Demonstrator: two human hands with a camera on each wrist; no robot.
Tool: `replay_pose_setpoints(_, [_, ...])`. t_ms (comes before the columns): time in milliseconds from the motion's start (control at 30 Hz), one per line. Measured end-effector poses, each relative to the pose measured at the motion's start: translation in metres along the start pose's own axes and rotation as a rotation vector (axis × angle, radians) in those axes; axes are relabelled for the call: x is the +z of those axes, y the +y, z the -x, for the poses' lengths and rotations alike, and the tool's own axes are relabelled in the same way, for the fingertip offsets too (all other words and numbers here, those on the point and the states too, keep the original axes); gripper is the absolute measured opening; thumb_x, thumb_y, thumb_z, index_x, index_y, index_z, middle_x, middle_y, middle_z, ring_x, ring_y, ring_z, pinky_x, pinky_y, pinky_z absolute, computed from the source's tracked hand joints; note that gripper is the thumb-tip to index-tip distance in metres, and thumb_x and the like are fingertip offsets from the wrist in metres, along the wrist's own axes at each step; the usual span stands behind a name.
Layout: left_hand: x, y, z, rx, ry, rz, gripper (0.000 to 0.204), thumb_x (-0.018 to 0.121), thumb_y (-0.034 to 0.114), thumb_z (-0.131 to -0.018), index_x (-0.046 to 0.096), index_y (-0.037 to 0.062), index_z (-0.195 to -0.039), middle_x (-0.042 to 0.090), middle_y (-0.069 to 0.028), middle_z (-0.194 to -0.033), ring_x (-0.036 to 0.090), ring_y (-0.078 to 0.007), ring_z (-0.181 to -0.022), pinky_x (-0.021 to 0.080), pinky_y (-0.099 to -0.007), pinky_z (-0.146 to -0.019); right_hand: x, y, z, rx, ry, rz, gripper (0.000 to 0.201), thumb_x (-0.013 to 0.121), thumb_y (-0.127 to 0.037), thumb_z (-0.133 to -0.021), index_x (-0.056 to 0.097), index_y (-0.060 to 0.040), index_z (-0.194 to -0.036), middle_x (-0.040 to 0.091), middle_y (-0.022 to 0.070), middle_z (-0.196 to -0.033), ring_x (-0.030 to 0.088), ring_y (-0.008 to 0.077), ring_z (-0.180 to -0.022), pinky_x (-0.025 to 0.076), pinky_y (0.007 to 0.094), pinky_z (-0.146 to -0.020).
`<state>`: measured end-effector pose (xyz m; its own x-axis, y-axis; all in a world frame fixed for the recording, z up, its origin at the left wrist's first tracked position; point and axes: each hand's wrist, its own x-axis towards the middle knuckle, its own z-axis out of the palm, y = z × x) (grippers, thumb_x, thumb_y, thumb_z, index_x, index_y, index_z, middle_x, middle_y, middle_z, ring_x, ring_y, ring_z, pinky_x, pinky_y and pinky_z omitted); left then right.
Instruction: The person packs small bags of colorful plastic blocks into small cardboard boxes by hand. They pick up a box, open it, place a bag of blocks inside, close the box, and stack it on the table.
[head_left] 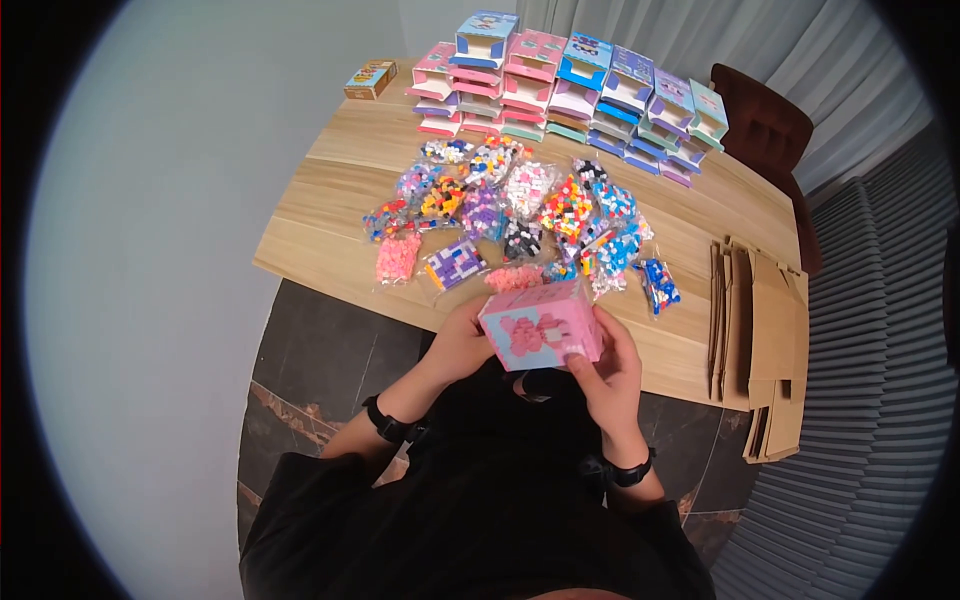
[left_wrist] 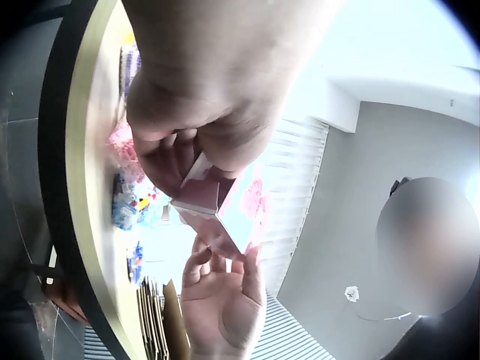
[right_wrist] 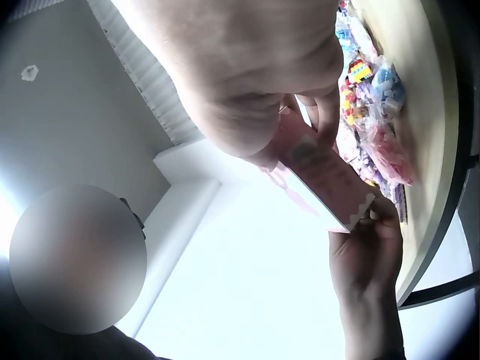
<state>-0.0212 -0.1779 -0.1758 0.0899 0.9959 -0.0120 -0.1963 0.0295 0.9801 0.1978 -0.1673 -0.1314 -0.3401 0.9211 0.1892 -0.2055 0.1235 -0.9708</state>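
A pink and light blue box (head_left: 540, 330) with a pink figure printed on it is held between both hands, above the table's near edge. The left hand (head_left: 462, 342) grips its left side; the right hand (head_left: 612, 375) grips its right side, the thumb lying on the printed face. In the left wrist view the left hand (left_wrist: 202, 105) bends its fingers round one end of the box (left_wrist: 206, 206), where a flap stands out. The right wrist view shows the right hand (right_wrist: 255, 90) on the box (right_wrist: 322, 172), with the left hand (right_wrist: 367, 262) at its far end.
Many clear bags of coloured bricks (head_left: 482, 210) cover the middle of the wooden table (head_left: 330, 200). Rows of stacked open boxes (head_left: 530, 75) stand behind them. A small brown box (head_left: 371, 79) is at the back left, and flattened cardboard (head_left: 775, 330) at the right edge.
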Motion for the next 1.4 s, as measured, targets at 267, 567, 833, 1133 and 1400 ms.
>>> replay_pose_setpoints(267, [-0.004, -0.006, -0.015, 0.016, 0.093, 0.069, 0.024, 0.060, -0.002, -0.091, 0.056, 0.0003, -0.115, 0.067, -0.0036, -0.101, 0.064, -0.0097, -0.092, 0.052, -0.0259, -0.076, -0.005, 0.016, -0.004, 0.048, 0.176, -0.236, 0.055, 0.058, 0.009, -0.089, 0.035, 0.0011, -0.139, 0.052, 0.0176, -0.136, 0.055, 0.0214, -0.120, 0.047, 0.0338, -0.098])
replay_pose_setpoints(567, [0.008, 0.003, -0.030, 0.035, 0.134, 0.144, 0.009, 0.055, -0.001, -0.095, 0.053, 0.0008, -0.104, 0.066, -0.0045, -0.092, 0.061, -0.0074, -0.084, 0.050, -0.0254, -0.068, -0.011, 0.031, -0.011, 0.173, 0.219, -0.463, 0.048, 0.056, 0.002, -0.094, 0.036, -0.0043, -0.137, 0.055, 0.0136, -0.131, 0.059, 0.0196, -0.115, 0.050, 0.0347, -0.097])
replay_pose_setpoints(833, [0.002, 0.009, -0.038, 0.018, 0.077, 0.137, 0.005, 0.057, 0.007, -0.097, 0.055, 0.0036, -0.099, 0.061, 0.0004, -0.087, 0.056, -0.0045, -0.079, 0.047, -0.0216, -0.071, -0.022, 0.045, -0.018, 0.226, 0.198, -0.638, 0.046, 0.056, -0.003, -0.096, 0.036, -0.0016, -0.137, 0.056, 0.0152, -0.128, 0.061, 0.0239, -0.114, 0.054, 0.0402, -0.096])
replay_pose_setpoints(1133, [0.001, 0.011, -0.041, -0.032, 0.179, 0.272, 0.009, 0.055, 0.014, -0.099, 0.052, 0.0068, -0.095, 0.054, 0.0038, -0.081, 0.049, -0.0024, -0.072, 0.041, -0.0196, -0.064, -0.034, 0.052, -0.025, 0.212, 0.235, -0.705, 0.040, 0.055, -0.008, -0.097, 0.039, -0.0013, -0.134, 0.059, 0.0155, -0.125, 0.063, 0.0254, -0.110, 0.055, 0.0397, -0.095])
replay_pose_setpoints(1400, [0.009, 0.016, -0.044, -0.074, 0.259, 0.354, 0.022, 0.059, 0.010, -0.096, 0.047, 0.0064, -0.115, 0.060, -0.0012, -0.096, 0.052, -0.0035, -0.080, 0.041, -0.0197, -0.065, -0.034, 0.052, -0.028, 0.169, 0.282, -0.638, 0.040, 0.054, -0.008, -0.098, 0.039, -0.0019, -0.134, 0.059, 0.0144, -0.125, 0.063, 0.0232, -0.110, 0.056, 0.0377, -0.093])
